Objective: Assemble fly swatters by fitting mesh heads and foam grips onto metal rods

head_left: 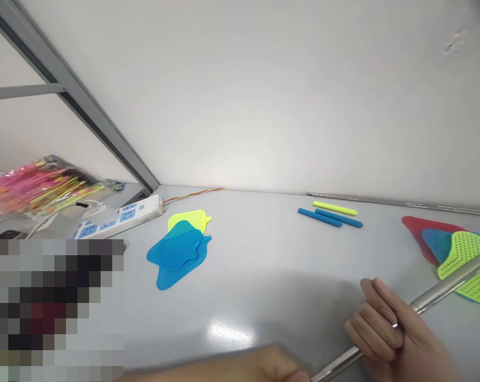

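Note:
My right hand (387, 329) is closed around a telescopic metal rod (447, 284) that slants from lower left to upper right. At the bottom edge my left hand (282, 366) grips the rod's thinner lower end; most of its fingers are cut off by the frame. Beyond the right hand lies a pile of fly swatter heads, with a yellow-green one (461, 249), a blue one (435, 243) and a red one (417, 225). Part of the rod passes in front of this pile. Two blue fly swatter heads (176, 246) overlap a yellow-green head (188, 218) left of centre.
Two blue handle tubes (319, 217) and a yellow one (334, 207) lie near the wall. Thin metal rods (383, 201) run along the wall's foot. On the left are a power strip (144, 211), a bag of colourful sticks (36, 183) and a metal frame (92, 111). The lower left is pixelated.

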A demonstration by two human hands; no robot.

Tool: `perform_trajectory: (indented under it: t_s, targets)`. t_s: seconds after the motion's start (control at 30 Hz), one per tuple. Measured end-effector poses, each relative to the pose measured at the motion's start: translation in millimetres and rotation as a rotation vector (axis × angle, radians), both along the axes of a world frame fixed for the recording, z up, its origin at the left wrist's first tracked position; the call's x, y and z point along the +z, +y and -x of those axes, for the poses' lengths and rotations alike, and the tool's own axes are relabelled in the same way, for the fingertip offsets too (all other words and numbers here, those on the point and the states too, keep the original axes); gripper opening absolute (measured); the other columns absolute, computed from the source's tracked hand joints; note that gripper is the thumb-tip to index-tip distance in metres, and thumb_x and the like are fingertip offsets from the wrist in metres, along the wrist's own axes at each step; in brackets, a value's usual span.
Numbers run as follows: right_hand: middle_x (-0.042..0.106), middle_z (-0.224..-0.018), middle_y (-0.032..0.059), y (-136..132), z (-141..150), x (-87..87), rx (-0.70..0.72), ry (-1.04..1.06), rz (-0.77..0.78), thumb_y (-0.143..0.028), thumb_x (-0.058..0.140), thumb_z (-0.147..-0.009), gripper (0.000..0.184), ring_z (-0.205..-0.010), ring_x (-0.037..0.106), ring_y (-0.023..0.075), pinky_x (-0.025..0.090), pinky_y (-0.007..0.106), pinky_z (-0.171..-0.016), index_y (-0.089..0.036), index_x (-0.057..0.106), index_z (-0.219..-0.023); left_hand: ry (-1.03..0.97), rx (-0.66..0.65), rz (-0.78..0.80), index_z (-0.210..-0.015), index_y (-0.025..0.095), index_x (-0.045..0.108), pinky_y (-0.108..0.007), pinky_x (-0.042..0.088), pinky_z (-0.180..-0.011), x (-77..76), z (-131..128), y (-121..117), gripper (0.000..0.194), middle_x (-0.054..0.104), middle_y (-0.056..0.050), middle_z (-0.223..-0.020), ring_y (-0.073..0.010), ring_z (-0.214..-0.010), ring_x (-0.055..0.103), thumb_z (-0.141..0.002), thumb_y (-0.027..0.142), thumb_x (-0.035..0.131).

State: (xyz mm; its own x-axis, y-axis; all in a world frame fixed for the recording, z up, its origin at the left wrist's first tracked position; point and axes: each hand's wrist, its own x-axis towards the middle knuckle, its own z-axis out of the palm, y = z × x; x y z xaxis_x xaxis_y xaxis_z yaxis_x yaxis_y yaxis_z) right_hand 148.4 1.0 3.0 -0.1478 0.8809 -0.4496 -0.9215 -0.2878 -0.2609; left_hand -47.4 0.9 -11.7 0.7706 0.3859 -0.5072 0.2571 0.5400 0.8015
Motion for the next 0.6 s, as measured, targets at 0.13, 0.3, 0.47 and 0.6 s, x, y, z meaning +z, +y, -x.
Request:
perform_trajectory:
  t_s: [0.13, 0.3, 0.47, 0.6]
  targets:
    - [0.005, -0.042, -0.0098, 2.4, -1.1, 2.2, 0.018, -0.026, -0.014, -0.034, 0.054, -0.076, 0.035, -0.035, 0.004, 0.0044, 0.008, 0.023, -0.035, -0.018, 0.037, -0.050, 0.028, -0.024, 0.028, -0.055, 0.018, 0.042, -0.022, 0.013, -0.038, 1.8, -2.6, 0.0, 0.048, 0.026, 0.007, -0.045, -0.0049, -0.039, 0.021, -0.068, 0.064, 0.046]
    - [0.006, -0.043, -0.0097, 7.3, -2.2, 5.6, 0.054, -0.095, -0.023, -0.033, 0.053, -0.077, 0.033, -0.036, 0.006, 0.0048, 0.011, 0.022, -0.035, -0.018, 0.038, -0.052, 0.105, -0.049, 0.019, -0.056, 0.017, 0.040, -0.022, 0.013, -0.034, 14.8, -4.3, 0.5, 0.050, 0.026, 0.007, -0.044, -0.0041, -0.035, 0.021, -0.073, 0.063, 0.040]
    - [0.007, -0.044, -0.0097, 10.6, -2.3, 5.7, 0.091, -0.143, -0.025, -0.034, 0.052, -0.078, 0.034, -0.037, 0.007, 0.0053, 0.015, 0.022, -0.036, -0.018, 0.037, -0.052, 0.093, -0.063, 0.038, -0.062, 0.016, 0.044, -0.022, 0.014, -0.036, 26.0, -2.4, 3.1, 0.047, 0.029, 0.007, -0.047, -0.0044, -0.037, 0.022, -0.076, 0.060, 0.039]
    - [0.007, -0.045, -0.0099, 10.9, -2.7, 3.7, 0.102, -0.128, -0.037, -0.035, 0.051, -0.079, 0.034, -0.038, 0.007, 0.0054, 0.017, 0.021, -0.036, -0.018, 0.037, -0.053, 0.050, -0.063, 0.065, -0.064, 0.015, 0.044, -0.022, 0.015, -0.038, 24.6, 0.2, 4.2, 0.044, 0.028, 0.006, -0.050, -0.0041, -0.040, 0.022, -0.079, 0.057, 0.039]
